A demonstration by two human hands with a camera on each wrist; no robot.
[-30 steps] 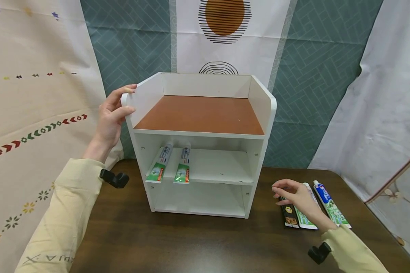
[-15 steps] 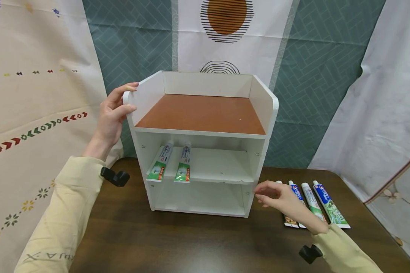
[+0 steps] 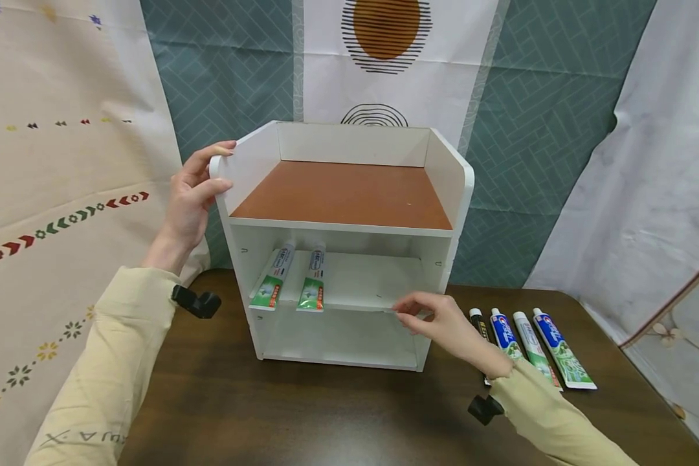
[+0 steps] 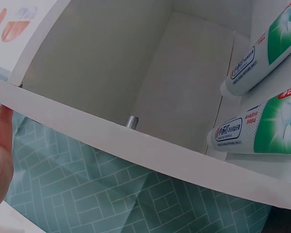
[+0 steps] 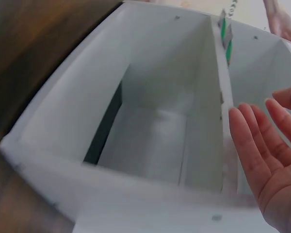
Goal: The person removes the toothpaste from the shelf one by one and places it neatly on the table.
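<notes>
My left hand [image 3: 185, 204] grips the upper left side panel of a white shelf unit [image 3: 349, 340], thumb in front and fingers over the edge. Two green-and-white toothpaste tubes [image 3: 272, 278] lie side by side on the left of its middle shelf [image 3: 373, 278], ends jutting over the front. The left wrist view shows their caps [image 4: 225, 90] toward the back. My right hand [image 3: 445, 327] holds nothing; its relaxed fingers are at the middle shelf's front edge, right of centre. Whether they touch it I cannot tell. In the right wrist view, its palm [image 5: 281, 182] faces the camera.
Several more toothpaste tubes lie in a row on the dark wooden table [image 3: 303, 414] to the right: a black one [image 3: 479, 321], a blue one [image 3: 505, 333], a white-green one [image 3: 534, 346] and another blue one [image 3: 562, 349]. Patterned cloths [image 3: 239, 71] hang behind.
My right hand has moved left, from above the tubes on the table to the middle shelf's front edge. The left hand keeps its grip, and the shelf tubes have not moved.
</notes>
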